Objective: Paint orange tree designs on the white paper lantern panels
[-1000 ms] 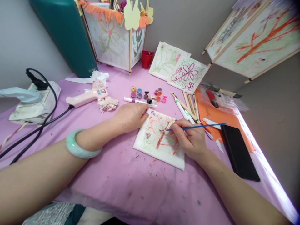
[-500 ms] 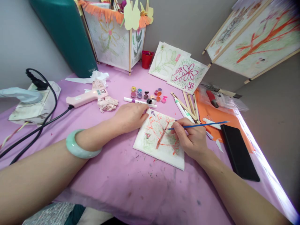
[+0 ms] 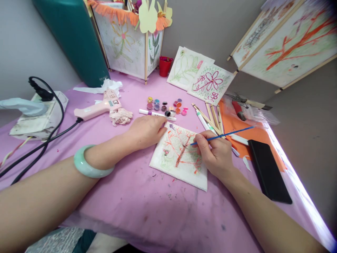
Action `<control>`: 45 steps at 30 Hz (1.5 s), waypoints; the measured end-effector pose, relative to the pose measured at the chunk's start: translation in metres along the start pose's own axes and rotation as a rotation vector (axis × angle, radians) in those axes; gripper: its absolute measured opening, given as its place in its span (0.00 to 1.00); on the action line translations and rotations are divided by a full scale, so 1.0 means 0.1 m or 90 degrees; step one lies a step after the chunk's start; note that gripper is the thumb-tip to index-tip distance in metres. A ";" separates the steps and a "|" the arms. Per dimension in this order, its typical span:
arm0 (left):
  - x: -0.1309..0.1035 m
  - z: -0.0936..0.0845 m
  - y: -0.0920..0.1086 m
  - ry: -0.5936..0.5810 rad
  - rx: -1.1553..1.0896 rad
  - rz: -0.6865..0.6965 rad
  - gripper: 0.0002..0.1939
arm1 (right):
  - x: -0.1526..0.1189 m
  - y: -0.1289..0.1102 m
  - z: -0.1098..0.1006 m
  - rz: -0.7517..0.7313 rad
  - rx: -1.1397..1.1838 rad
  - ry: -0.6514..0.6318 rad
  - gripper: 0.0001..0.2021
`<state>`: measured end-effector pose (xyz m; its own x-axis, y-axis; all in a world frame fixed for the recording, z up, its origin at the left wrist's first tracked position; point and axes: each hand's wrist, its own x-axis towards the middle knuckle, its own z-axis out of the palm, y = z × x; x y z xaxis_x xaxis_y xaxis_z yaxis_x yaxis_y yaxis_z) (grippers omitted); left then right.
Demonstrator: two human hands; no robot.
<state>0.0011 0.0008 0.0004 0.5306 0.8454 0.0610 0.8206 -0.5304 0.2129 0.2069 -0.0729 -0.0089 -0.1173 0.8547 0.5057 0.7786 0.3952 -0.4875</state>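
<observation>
A white square sheet [image 3: 168, 168] with a painted orange and brown tree, a small flower and a small animal-like figure lies on the table. My right hand [image 3: 214, 153] pinches a thin blue brush [image 3: 231, 133] over the sheet's right side, its tip at the tree's trunk. At the sheet's upper left edge rests my left hand [image 3: 146, 131], palm down with the fingers together; it appears to hold nothing, and its fingertips are partly hidden. Small paint pots [image 3: 164, 108] and a white marker [image 3: 155, 114] are just beyond it.
A pink glue gun [image 3: 96, 109] and a power strip [image 3: 39, 123] with cables are at left. Behind stand a green bottle [image 3: 76, 42], a paper lantern [image 3: 123, 45] and a red bucket [image 3: 165, 67]. Pens, sticks and a black phone [image 3: 268, 172] lie at right.
The brush's back end has swung upward, and its tip has shifted slightly right along with my right hand's fingers. My left hand has not moved.
</observation>
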 end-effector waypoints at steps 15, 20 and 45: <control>-0.03 -0.02 0.04 0.012 0.001 -0.018 0.17 | 0.01 0.06 0.03 0.038 0.047 0.048 0.12; -0.02 -0.02 0.04 0.013 0.006 -0.019 0.18 | -0.01 0.06 0.09 0.049 0.063 0.070 0.12; 0.00 0.06 0.31 0.057 0.109 -0.095 0.19 | -0.05 0.04 0.11 0.022 -0.087 0.081 0.16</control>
<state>0.0283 -0.0157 0.0012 0.3863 0.9132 0.1294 0.9164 -0.3959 0.0585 0.2039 -0.0715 -0.0216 -0.0164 0.8144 0.5801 0.8586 0.3088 -0.4093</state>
